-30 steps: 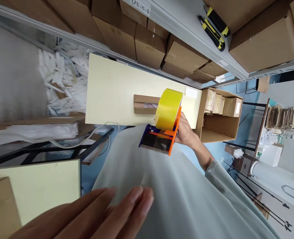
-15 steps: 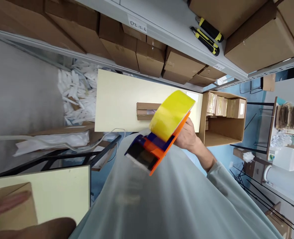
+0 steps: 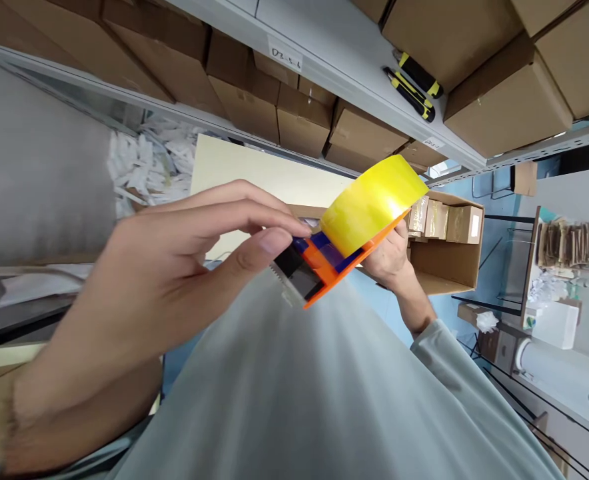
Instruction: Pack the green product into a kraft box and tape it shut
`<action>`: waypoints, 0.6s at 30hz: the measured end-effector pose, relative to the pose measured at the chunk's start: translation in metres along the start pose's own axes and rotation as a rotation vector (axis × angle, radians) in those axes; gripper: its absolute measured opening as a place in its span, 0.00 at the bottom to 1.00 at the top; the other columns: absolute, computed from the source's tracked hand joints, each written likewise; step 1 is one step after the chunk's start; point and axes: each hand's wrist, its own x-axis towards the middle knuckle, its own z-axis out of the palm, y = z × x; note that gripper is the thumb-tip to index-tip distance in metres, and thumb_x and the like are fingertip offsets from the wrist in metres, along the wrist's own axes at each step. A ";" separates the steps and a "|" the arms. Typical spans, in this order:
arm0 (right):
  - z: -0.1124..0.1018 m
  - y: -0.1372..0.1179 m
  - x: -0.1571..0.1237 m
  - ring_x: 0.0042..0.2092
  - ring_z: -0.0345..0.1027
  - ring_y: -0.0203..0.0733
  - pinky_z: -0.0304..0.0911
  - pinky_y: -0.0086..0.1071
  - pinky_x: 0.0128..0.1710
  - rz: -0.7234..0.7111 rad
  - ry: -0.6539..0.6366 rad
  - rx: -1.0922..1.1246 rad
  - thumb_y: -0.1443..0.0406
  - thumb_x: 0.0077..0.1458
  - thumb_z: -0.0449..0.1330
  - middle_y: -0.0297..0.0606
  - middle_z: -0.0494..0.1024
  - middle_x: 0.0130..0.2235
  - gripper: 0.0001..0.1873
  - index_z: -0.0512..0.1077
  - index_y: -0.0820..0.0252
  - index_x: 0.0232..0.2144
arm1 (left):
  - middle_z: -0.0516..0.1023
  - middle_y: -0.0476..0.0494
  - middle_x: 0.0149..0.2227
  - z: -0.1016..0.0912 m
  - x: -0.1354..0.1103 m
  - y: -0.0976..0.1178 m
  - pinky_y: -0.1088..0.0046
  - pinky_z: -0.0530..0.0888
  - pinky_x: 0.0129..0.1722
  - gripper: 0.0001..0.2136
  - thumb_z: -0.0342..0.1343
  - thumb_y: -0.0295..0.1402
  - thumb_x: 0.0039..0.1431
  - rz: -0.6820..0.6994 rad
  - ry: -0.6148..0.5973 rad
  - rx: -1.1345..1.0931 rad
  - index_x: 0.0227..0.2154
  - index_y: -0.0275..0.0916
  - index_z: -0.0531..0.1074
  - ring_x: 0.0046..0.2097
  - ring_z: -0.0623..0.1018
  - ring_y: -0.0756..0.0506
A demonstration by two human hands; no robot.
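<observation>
My right hand (image 3: 388, 257) is closed round the far side of an orange and blue tape dispenser (image 3: 319, 263), its fingers partly hidden behind it. A wide roll of yellow tape (image 3: 374, 203) sits on the dispenser, above a black plate with a toothed cutting edge. From the left, my left hand (image 3: 189, 257) reaches over, thumb and bent fingertips close together at the dispenser's blue front part. The contact point is partly covered by the fingers. Behind them lies a small cardboard box (image 3: 302, 212), mostly hidden, on a cream table (image 3: 234, 163).
An open carton (image 3: 442, 257) with several small boxes stands at the table's right end. Two utility knives (image 3: 412, 90) lie on the grey shelf (image 3: 334, 50) above, beside cardboard boxes. White scraps (image 3: 147, 160) are heaped at the left.
My left hand has come up from the lower left to the front of the tape dispenser. The dispenser, in my right hand, has risen slightly and shifted right.
</observation>
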 end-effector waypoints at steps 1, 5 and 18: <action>-0.002 0.000 0.002 0.37 0.78 0.41 0.79 0.42 0.56 -0.043 0.037 -0.013 0.57 0.81 0.62 0.31 0.83 0.34 0.13 0.79 0.50 0.41 | 0.91 0.51 0.45 0.000 0.001 0.000 0.71 0.85 0.47 0.11 0.62 0.29 0.75 0.000 -0.011 0.000 0.45 0.48 0.90 0.44 0.88 0.47; -0.006 -0.001 0.007 0.38 0.79 0.42 0.78 0.43 0.58 -0.069 0.042 0.002 0.57 0.81 0.62 0.31 0.84 0.36 0.11 0.78 0.50 0.42 | 0.91 0.55 0.42 0.003 0.003 0.003 0.76 0.83 0.40 0.08 0.64 0.38 0.76 -0.072 0.000 0.027 0.46 0.47 0.89 0.39 0.87 0.50; 0.006 -0.005 0.003 0.39 0.78 0.44 0.77 0.46 0.60 -0.034 0.126 -0.007 0.61 0.83 0.56 0.33 0.85 0.36 0.16 0.80 0.50 0.41 | 0.90 0.50 0.36 0.030 0.020 0.004 0.82 0.87 0.36 0.10 0.77 0.23 0.58 -0.139 0.229 -0.273 0.40 0.42 0.90 0.34 0.87 0.51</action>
